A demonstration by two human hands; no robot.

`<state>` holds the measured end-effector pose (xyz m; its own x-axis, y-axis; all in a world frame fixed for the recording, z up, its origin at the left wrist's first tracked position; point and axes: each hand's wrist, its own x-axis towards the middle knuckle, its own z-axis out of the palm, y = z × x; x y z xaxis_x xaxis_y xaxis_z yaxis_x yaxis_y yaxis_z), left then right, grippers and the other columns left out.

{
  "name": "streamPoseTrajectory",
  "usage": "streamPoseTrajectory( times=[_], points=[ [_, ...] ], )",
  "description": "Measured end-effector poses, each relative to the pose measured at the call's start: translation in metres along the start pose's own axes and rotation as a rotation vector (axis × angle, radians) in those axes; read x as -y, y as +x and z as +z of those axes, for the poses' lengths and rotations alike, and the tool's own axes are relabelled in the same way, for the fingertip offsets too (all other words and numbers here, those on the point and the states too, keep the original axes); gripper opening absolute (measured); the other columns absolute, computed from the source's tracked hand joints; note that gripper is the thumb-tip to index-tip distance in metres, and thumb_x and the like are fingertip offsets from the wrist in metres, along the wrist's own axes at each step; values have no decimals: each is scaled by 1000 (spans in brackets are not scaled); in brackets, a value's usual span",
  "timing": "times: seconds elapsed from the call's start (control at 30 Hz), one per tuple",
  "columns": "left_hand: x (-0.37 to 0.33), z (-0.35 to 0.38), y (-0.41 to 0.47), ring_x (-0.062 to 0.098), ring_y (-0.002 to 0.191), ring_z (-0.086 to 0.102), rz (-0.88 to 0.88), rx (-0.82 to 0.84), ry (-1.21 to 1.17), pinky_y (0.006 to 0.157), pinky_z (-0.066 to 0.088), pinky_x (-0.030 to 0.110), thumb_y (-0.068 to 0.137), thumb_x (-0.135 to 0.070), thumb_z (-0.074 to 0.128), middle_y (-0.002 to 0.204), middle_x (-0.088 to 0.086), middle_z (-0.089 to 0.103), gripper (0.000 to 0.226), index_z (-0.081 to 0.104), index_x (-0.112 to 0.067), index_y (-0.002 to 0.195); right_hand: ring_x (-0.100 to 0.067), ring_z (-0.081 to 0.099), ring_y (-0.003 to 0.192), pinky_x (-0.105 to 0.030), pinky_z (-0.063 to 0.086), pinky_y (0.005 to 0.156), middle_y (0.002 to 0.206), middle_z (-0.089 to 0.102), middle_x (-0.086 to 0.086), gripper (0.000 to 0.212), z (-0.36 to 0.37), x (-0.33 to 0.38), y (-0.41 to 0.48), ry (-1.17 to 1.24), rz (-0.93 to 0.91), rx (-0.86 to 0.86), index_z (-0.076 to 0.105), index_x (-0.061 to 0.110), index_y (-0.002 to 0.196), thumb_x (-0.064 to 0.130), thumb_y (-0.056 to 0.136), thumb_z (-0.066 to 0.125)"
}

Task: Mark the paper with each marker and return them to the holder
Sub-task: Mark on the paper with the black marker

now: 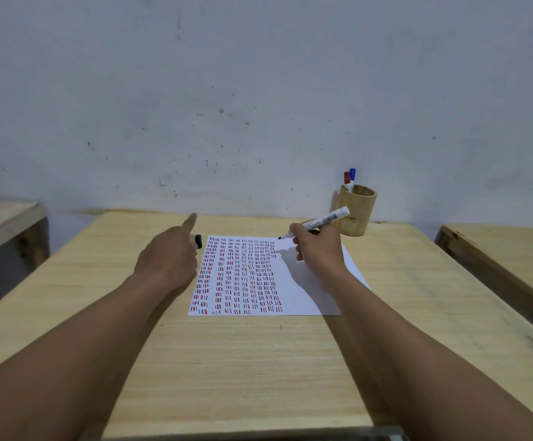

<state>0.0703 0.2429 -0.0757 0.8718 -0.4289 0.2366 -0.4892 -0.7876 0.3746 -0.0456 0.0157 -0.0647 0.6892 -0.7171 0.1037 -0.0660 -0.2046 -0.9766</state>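
Paper (306,281) lies flat mid-table, its right corner hidden under the right forearm. Left hand (168,257) at paper's 9 o'clock, loose, holding nothing visible, index pointing away; black cap (198,241) half hidden behind it, just off paper's top-left corner. Right hand (319,246) grips uncapped marker (319,222), tip above paper's top edge. Holder (355,210) at 1 o'clock, red marker (347,179) and blue marker (352,176) inside. Table (242,361) wooden.

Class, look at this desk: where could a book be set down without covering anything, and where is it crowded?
Free: the bare table between the forearms, nearer than the paper. Crowded: the far edge, with the black cap, both hands and the holder.
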Motion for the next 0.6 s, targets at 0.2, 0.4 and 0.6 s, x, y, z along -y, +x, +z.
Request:
streamPoseTrajectory(
  times=[0.2,0.4,0.6],
  points=[
    [11,6,10,31,100,69,56,-74,24,73,52,37,92,-1,57,108,6,75,33,72,-17,116,-14,55,55,-25,51,53,69,60,-6,15,-1,7,-11,253,70,61,68,0,95,14,90,71],
    [-16,-15,-1,8,71,62,-24,-197,-227,62,45,28,96,-12,59,91,-5,70,12,70,-17,95,-13,58,58,-24,53,55,68,64,-7,16,-1,19,-30,414,185,102,70,3,84,12,94,62],
    [-65,-41,-10,15,87,63,-8,-180,-616,65,41,15,92,-19,68,90,-3,71,10,75,-16,97,-10,58,57,-23,52,55,69,63,-2,11,-7,37,-44,495,154,125,70,8,86,17,91,71]
  ],
)
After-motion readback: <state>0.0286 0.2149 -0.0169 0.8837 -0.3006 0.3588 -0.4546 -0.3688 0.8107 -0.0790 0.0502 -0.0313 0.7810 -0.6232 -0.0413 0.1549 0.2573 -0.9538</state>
